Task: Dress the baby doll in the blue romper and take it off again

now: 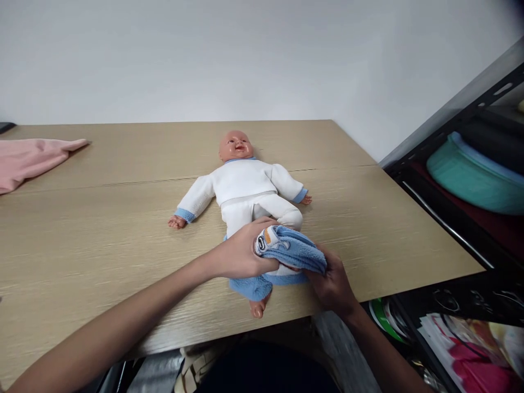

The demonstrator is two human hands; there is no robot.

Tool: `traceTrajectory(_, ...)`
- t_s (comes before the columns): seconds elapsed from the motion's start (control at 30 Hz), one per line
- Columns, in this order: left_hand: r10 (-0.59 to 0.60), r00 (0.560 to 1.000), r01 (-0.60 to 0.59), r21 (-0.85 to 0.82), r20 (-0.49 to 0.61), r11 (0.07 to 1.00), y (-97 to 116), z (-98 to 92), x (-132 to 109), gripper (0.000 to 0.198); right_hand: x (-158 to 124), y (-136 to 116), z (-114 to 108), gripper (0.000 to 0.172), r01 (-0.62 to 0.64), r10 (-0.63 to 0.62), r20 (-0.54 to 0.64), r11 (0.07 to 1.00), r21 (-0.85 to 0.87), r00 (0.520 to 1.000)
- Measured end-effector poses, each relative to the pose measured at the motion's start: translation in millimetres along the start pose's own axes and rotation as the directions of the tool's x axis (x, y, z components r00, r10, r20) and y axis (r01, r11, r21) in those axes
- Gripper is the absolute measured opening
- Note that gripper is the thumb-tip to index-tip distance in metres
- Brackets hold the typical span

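Gripping blue pants (292, 248), L hand (239, 252) + R hand (333, 285) fingers clenched.

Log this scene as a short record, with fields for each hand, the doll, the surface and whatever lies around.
left hand: grips the bunched blue garment from the left
right hand: grips the same garment from the right
doll: on its back, white suit with blue cuffs, arms spread
garment: bunched over the doll's legs, one bare foot showing below it
table: pale wood, doll near its front edge
pink cloth: at the far left of the table
teal basin: on the dark rack to the right
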State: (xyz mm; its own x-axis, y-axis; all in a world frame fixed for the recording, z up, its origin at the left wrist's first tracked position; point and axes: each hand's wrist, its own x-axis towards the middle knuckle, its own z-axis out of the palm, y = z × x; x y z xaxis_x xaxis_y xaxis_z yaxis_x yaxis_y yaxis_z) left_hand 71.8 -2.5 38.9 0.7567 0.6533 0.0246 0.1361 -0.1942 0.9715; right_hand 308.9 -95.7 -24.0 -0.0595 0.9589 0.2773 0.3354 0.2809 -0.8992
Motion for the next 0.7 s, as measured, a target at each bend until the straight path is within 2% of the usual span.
traceTrajectory(0.2, 0.028, 0.999, -0.027, -0.023, 0.027, 0.999, -7, -2.2, 1, 0.049, 3, -5, -1, 0.011, -0.105, 0.105, 0.0, 0.994, -0.015, 0.994)
traceTrajectory(0.37, 0.033, 0.995, -0.028, -0.057, 0.091, 0.998, -8, -2.1, 2, 0.052, 7, -11, -3, 0.022, -0.147, 0.148, 0.011, 0.987, -0.061, 0.989)
traceTrajectory(0.47, 0.016, 0.993, -0.009, -0.07, 0.113, 0.998, -9, -1.3, 2, 0.049, 12, -8, -4, 0.029, -0.214, 0.215, 0.018, 0.975, -0.062, 0.976)
traceTrajectory(0.6, -0.031, 0.991, 0.05, -0.149, 0.131, 0.988, -13, -5.2, 1, 0.062, 13, -2, -5, 0.017, -0.268, 0.265, 0.105, 0.963, 0.013, 0.958)
traceTrajectory(0.7, -0.068, 0.981, 0.102, -0.19, 0.18, 0.976, -18, -10.8, 1, 0.064, 7, 2, -2, 0.033, -0.241, 0.236, 0.111, 0.97, 0.031, 0.965)
